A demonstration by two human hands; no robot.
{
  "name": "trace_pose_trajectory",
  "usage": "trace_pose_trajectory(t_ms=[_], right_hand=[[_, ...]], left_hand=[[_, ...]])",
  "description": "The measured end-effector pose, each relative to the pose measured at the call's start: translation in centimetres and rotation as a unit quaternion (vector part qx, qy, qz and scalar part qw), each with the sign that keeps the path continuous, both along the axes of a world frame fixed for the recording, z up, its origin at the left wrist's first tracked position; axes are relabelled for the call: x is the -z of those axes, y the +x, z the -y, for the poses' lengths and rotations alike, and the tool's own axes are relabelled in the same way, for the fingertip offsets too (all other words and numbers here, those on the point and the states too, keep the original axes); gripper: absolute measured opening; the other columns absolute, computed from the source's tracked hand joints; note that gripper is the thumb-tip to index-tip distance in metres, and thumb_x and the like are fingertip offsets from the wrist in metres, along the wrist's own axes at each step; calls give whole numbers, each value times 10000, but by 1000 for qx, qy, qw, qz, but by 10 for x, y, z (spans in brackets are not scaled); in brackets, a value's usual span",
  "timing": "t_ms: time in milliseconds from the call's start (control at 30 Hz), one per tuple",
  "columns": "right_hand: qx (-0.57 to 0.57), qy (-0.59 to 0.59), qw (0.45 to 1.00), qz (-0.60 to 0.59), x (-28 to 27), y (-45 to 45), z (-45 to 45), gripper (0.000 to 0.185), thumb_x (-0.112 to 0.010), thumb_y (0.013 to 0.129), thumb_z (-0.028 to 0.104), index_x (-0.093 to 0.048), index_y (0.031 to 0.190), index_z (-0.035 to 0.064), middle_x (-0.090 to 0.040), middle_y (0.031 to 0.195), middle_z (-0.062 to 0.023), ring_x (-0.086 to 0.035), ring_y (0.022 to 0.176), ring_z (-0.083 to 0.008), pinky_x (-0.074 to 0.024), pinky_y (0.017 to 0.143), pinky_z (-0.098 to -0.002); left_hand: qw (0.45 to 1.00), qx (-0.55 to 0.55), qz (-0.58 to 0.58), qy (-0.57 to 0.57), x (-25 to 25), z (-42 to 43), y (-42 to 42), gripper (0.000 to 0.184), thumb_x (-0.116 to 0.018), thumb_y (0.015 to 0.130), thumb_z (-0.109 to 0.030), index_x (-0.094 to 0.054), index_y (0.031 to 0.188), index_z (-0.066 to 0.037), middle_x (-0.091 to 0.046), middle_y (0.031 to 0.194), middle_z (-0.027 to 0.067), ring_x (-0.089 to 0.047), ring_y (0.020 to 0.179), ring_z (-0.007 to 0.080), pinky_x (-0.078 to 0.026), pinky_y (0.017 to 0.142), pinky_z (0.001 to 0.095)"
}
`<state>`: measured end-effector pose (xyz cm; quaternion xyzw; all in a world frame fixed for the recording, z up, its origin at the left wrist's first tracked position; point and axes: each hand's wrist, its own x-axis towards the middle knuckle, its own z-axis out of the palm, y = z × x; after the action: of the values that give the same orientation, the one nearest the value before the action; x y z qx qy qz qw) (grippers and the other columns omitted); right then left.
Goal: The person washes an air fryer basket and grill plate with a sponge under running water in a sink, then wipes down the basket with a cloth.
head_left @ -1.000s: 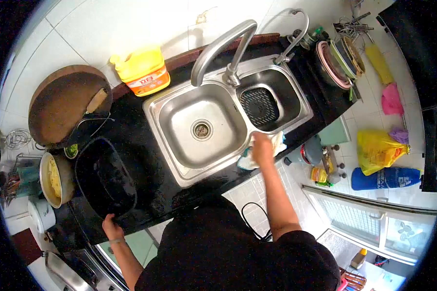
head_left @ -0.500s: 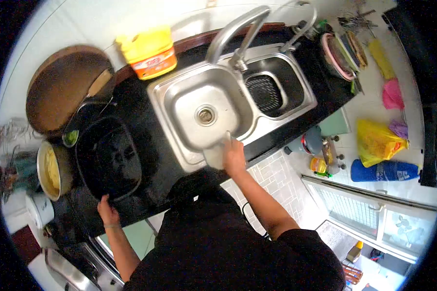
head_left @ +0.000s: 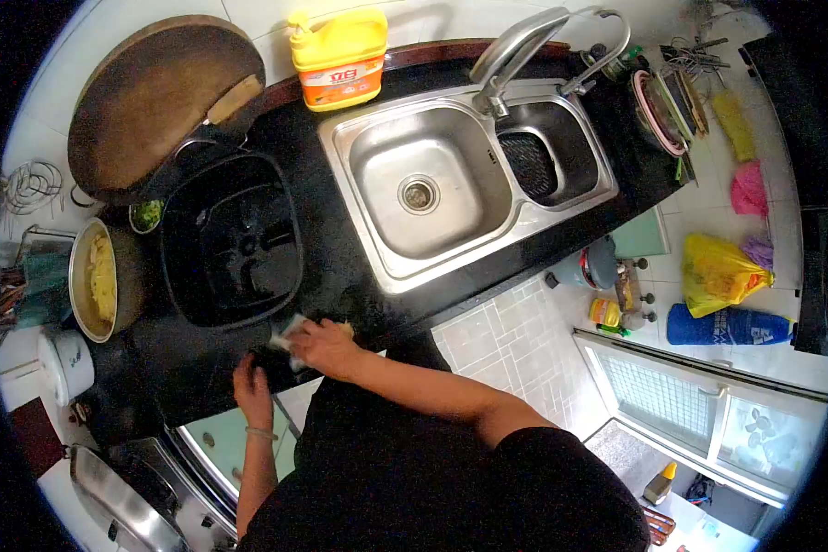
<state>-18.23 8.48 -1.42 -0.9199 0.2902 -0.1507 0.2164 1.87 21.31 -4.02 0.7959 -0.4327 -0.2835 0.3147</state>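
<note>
White cloth [head_left: 290,337]: best pressed flat, clear of the black tub [head_left: 232,241].
Right hand [head_left: 327,349]: holding it against the table [head_left: 339,267].
Left hand [head_left: 252,388]: narrowly parted, seemingly empty.

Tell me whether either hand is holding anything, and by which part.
The right hand holds a pale cloth, bunched under its palm and fingers; which part is gripped is hidden. The left hand shows nothing in it.

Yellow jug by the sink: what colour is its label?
Orange-red with white; the jug shows best in the head view.
</note>
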Motion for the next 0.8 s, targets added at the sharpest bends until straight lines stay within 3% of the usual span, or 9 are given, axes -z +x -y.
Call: trace_pose_trajectory(t_ms=[133,233,300,433,500,533,633,733,800], right_hand=[[-15,36,998,-46,7,-45,11,305,-525,791,195,-613,1082,174,-545,1118,27,-476,1020,-195,-419,744,-346],[55,75,990,-103,10,-132,38,307,-538,800,221,-612,1096,246,-533,1187,37,-499,1007,-193,-425,816,-371],[128,-30,990,-52,15,-193,62,356,-599,749,230,-593,1105,221,-542,1143,-1,-505,977,-248,-443,791,-395],[279,44,958,-59,45,-292,127,432,-614,678,25,-610,1086,166,-525,1187,-67,-494,1022,-295,-455,830,-384],[347,10,934,90,48,-343,165,428,-539,665,-57,-611,1059,93,-573,1095,-120,-524,1021,-308,-437,891,-383],[387,93,880,260,63,-373,181,290,-595,766,44,-616,1053,75,-598,1065,-107,-552,990,-249,-427,889,-329],[486,98,819,289,3,-464,220,341,-500,774,-36,-586,1100,12,-584,1117,-79,-536,1026,-171,-406,916,-293],[529,93,790,294,-25,-556,253,435,-483,703,-64,-598,1114,23,-599,1082,-67,-554,965,-145,-412,870,-252],[567,85,788,225,-15,-609,269,337,-551,741,16,-625,1066,71,-619,1037,-140,-596,949,-266,-446,868,-326]], left_hand=[[974,189,123,38,-9,5,-38,476,-527,857,-156,-412,1312,-75,-256,1427,181,-168,1327,406,-248,1035,470],[950,287,116,34,-12,23,-77,523,-541,845,-190,-382,1327,-61,-245,1435,164,-194,1320,399,-204,1050,499],[932,350,99,10,-9,50,-110,542,-551,837,-190,-372,1331,-57,-247,1432,167,-198,1320,395,-191,1055,499],[874,479,86,7,-10,114,-191,603,-588,806,-190,-345,1341,-54,-250,1425,175,-213,1318,378,-173,1067,488],[859,506,82,5,-19,150,-233,633,-609,790,-193,-333,1342,-51,-250,1421,177,-217,1316,372,-178,1068,481],[855,515,56,-12,-23,165,-252,636,-613,787,-188,-333,1341,-49,-252,1421,176,-221,1315,371,-180,1068,479],[844,536,23,-16,-18,199,-303,640,-615,787,-201,-331,1343,-61,-254,1420,172,-230,1309,369,-183,1066,487],[767,631,114,-17,-10,224,-346,627,-580,812,-303,-334,1349,-93,-265,1418,160,-238,1308,357,-178,1066,496],[739,663,114,-31,-1,233,-375,623,-565,820,-321,-331,1351,-93,-273,1417,148,-242,1308,344,-173,1067,494]])
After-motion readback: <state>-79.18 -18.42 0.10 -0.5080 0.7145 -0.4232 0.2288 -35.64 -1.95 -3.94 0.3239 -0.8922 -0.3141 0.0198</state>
